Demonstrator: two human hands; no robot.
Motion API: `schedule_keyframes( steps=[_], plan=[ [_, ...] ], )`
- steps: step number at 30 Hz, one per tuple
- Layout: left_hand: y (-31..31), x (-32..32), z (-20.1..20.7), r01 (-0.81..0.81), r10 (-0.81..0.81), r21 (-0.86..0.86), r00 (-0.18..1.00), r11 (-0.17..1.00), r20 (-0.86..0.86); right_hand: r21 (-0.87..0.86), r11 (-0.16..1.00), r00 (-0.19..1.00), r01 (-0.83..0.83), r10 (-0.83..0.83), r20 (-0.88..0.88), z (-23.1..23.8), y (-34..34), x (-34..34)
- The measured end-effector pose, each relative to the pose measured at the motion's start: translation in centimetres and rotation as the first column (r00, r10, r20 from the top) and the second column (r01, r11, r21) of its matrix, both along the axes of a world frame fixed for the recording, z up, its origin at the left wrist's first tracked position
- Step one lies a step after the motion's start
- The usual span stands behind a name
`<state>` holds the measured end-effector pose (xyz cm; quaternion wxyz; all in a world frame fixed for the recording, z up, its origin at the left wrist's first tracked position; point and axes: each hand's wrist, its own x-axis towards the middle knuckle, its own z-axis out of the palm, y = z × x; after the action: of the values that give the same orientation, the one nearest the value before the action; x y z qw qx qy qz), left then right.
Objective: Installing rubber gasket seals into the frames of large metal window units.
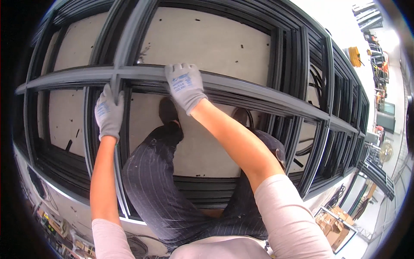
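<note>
A large dark grey metal frame (258, 90), divided by crossing bars, lies on top of several similar frames stacked around my legs. My right hand (184, 86), in a grey glove with blue print, is closed over the long crossbar, its fingers curled over the far edge. To its left, my gloved left hand (109, 113) is just below the joint (117, 72) where the bars cross. An upright bar passes between its thumb and fingers; the palm side is hidden. My legs (159, 181), in dark striped trousers, stand inside the frame openings.
Pale floor (207, 39) with small dark scraps shows through the openings. Cardboard (338, 228) lies at the lower right, near a standing fan (386, 152). A yellow spool (354, 56) is at the upper right. Tools and clutter lie at the lower left.
</note>
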<state>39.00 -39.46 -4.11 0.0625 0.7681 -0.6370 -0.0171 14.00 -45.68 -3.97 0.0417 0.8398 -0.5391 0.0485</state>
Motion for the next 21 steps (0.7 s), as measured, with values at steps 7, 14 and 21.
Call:
schedule_keyframes(
  steps=[7, 14, 21],
  plan=[
    [0.5, 1.0, -0.1, -0.039, 0.039, 0.048, 0.999, 0.998, -0.01, 0.17, 0.985, 1.0, 0.014, -0.015, 0.007, 3.3, 4.5, -13.7],
    [-0.1, 0.0, 0.3, -0.092, 0.09, 0.102, 0.996, 0.99, 0.026, -0.1, 0.995, 1.0, 0.03, -0.031, -0.006, 1.0, 7.0, -26.1],
    [-0.2, -0.1, 0.5, -0.136, 0.126, 0.153, 0.989, 0.979, 0.077, -0.034, 0.999, 0.999, -0.031, 0.032, 0.031, 0.8, 6.4, -26.5]
  ],
)
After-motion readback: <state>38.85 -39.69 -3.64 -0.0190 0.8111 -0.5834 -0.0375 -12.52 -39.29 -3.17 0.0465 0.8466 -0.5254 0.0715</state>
